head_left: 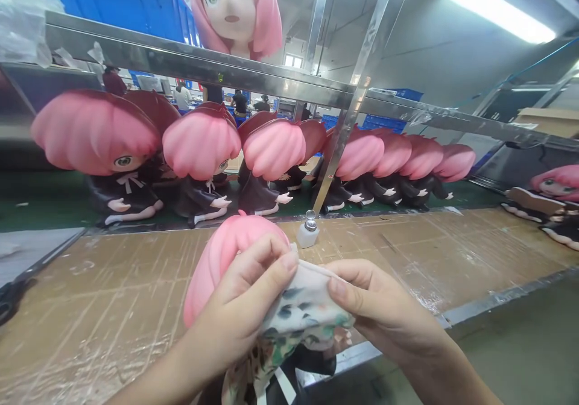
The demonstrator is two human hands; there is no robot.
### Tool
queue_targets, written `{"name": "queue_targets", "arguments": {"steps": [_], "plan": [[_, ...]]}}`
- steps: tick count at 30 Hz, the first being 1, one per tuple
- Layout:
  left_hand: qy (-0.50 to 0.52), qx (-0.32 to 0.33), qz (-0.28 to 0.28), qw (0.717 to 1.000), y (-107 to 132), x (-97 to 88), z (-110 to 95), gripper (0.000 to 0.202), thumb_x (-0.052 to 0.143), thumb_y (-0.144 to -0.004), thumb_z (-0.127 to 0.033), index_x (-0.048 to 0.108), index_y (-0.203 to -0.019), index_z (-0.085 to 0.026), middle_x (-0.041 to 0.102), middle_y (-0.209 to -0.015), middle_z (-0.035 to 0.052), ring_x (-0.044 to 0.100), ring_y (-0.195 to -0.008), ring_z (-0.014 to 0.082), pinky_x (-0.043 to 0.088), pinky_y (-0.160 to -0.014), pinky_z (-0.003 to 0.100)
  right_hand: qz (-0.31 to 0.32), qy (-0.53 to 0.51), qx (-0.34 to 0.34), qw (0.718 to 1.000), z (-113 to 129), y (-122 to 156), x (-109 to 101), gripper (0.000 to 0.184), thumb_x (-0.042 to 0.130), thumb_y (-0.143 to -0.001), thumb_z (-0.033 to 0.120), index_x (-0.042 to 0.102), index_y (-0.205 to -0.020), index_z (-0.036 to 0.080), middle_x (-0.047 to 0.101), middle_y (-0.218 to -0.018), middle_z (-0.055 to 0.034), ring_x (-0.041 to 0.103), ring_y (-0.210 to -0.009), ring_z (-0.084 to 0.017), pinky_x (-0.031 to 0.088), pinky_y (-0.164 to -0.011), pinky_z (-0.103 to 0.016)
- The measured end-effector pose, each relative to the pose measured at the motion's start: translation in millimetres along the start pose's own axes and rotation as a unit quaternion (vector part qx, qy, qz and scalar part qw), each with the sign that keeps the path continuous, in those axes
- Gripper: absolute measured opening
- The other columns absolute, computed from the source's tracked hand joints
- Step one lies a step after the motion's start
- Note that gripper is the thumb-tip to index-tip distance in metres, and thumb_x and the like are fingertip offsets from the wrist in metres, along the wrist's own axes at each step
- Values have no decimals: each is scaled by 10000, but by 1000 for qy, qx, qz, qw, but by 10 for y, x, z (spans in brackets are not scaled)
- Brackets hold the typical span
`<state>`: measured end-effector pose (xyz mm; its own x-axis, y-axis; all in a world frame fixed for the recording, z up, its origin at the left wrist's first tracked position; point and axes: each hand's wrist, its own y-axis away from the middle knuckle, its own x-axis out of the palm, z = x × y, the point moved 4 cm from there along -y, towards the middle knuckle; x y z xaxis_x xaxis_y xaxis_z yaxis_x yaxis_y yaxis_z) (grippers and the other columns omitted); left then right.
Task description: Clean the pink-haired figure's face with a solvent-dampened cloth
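Between my two hands a white cloth (312,296) with dark stains and a green patterned part is stretched by its upper edge. My left hand (253,284) pinches it with thumb and fingers on the left. On the right, my right hand (371,296) pinches the same edge. Just behind and below is a pink-haired figure (226,254) in black clothes, largely covered by my left hand and the cloth. A small white bottle with a metal cap (308,230) stands on the bench beyond my hands.
Similar pink-haired figures (203,143) sit in a row along a green strip behind the cardboard-topped bench (420,242). A metal post (344,134) rises near the bottle. On the shelf above are a blue crate (126,1) and a large figure head (235,13). People work far behind.
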<state>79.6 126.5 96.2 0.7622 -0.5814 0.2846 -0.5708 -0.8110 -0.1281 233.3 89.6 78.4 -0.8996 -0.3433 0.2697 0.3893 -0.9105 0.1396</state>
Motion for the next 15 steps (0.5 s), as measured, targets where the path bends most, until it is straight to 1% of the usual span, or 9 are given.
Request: {"name": "queue_targets", "arguments": {"steps": [3, 5, 7, 8, 9, 10, 12, 14, 15], "plan": [[-14, 25, 1, 1000, 17, 25, -3, 307, 580, -963, -422, 499, -792, -180, 456, -687, -53, 392, -597, 55, 346, -524, 124, -13, -72, 3, 997, -90, 15, 39, 427, 732, -797, 554, 667, -834, 134, 482, -634, 8, 400, -514, -67, 335, -478, -206], [-57, 59, -10, 997, 28, 20, 6, 301, 558, -974, -424, 509, -793, -188, 484, -694, -51, 420, -601, 58, 367, -526, 126, -4, -128, -25, 991, -121, 31, 111, 393, 744, -808, 512, 668, -796, 127, 497, -667, -1, 424, -559, -66, 365, -512, -194], [-140, 119, -30, 982, 34, 5, 17, 257, 513, -998, -405, 520, -829, -211, 499, -712, -48, 453, -615, 68, 391, -532, 138, -2, -189, -70, 979, -127, 41, 203, 348, 743, -825, 483, 702, -848, 138, 550, -714, -14, 485, -625, -77, 427, -592, -194], [-193, 159, -33, 968, 32, 7, 21, 215, 488, -1011, -375, 521, -861, -224, 504, -729, -46, 474, -631, 75, 409, -545, 148, -11, -218, -91, 972, -129, 40, 249, 328, 732, -838, 478, 721, -907, 157, 590, -760, -21, 518, -664, -85, 456, -644, -201], [-248, 201, -30, 947, 26, 22, 25, 167, 463, -1022, -327, 518, -895, -232, 512, -753, -42, 495, -654, 82, 431, -572, 162, -26, -245, -108, 963, -133, 30, 294, 322, 720, -850, 481, 732, -975, 185, 632, -828, -28, 551, -706, -95, 479, -695, -216], [-305, 247, -24, 920, 16, 48, 27, 119, 446, -1023, -260, 513, -928, -234, 524, -778, -36, 512, -676, 89, 446, -597, 182, -46, -266, -122, 955, -137, 11, 338, 327, 708, -857, 491, 733, -1032, 216, 664, -902, -32, 580, -748, -107, 496, -740, -237], [-415, 339, -9, 844, -4, 133, 20, 106, 439, -1000, -144, 514, -971, -215, 563, -833, -7, 540, -726, 119, 463, -639, 240, -94, -282, -158, 941, -130, -50, 413, 328, 709, -848, 510, 734, -1064, 265, 694, -1001, -32, 618, -791, -128, 518, -778, -278], [-506, 404, -10, 762, -18, 225, -3, 137, 431, -981, -89, 519, -924, -178, 579, -835, 30, 535, -725, 158, 452, -623, 296, -150, -265, -212, 929, -89, -127, 436, 306, 727, -828, 518, 741, -1014, 275, 708, -949, -29, 628, -742, -133, 529, -727, -291], [-545, 421, -4, 725, -17, 268, -17, 144, 431, -977, -81, 529, -909, -162, 585, -826, 45, 532, -717, 176, 449, -610, 318, -181, -241, -243, 922, -52, -162, 410, 296, 729, -825, 517, 740, -992, 273, 705, -889, -24, 623, -699, -132, 525, -677, -286]]}}
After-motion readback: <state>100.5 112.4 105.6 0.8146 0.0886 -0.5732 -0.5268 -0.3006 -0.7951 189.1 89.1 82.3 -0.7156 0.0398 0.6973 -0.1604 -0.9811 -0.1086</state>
